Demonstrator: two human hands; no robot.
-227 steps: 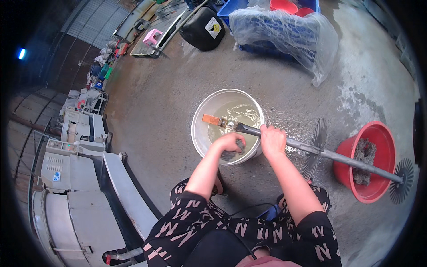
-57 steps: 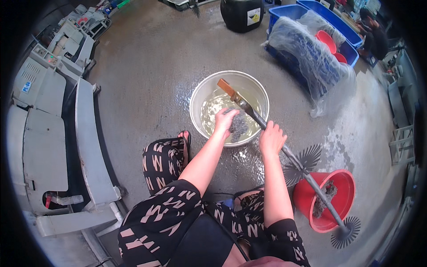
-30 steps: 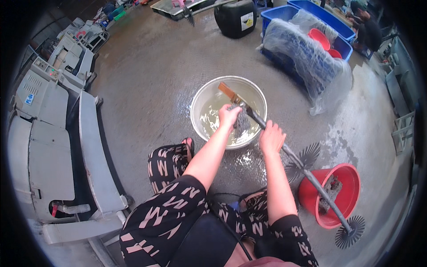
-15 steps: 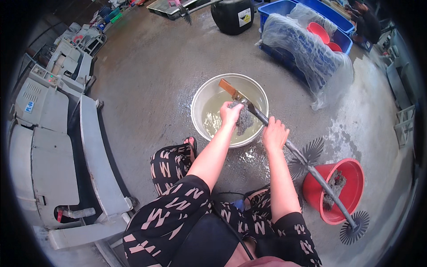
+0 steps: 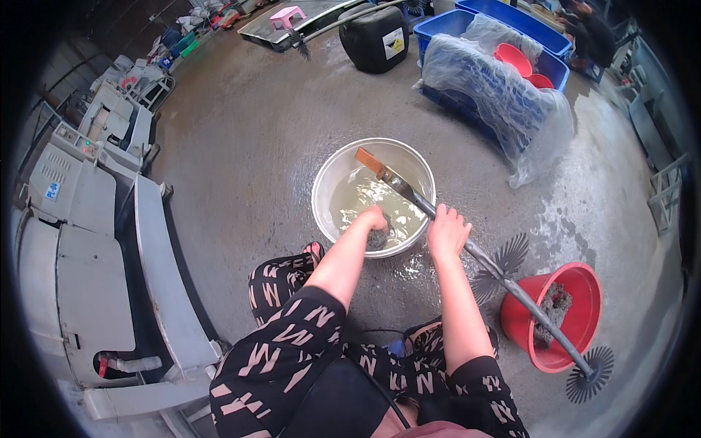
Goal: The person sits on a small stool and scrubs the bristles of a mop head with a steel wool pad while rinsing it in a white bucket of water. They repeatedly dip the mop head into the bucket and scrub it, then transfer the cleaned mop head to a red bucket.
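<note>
I've got the metal pole (image 5: 488,264) running slantwise across my view, its long axis from upper left to lower right. The wooden end (image 5: 369,160) points up and left, over the water inside the white bucket (image 5: 321,196); the other end reaches down and right, past the mouth of the red bucket (image 5: 512,321), to a dark fan-shaped disc (image 5: 600,376). A second such disc (image 5: 513,254) sits partway along. Whether the pole touches either rim, I can't tell from here.

Underneath, it's grey floor (image 5: 241,146), wet and shiny around the white bucket, paler toward the right. Grey machines (image 5: 95,277) line my left; up top I see a black canister (image 5: 369,45) and blue tubs (image 5: 467,109) draped with clear sheeting (image 5: 504,95).

Now the hands: the right hand (image 5: 447,232), arm stretched forward, is wrapped over the pole just beside the white bucket. The left hand (image 5: 373,218) is down inside that bucket, wrist bent, gripping a grey wad (image 5: 377,239), its fingertips hidden from me.
</note>
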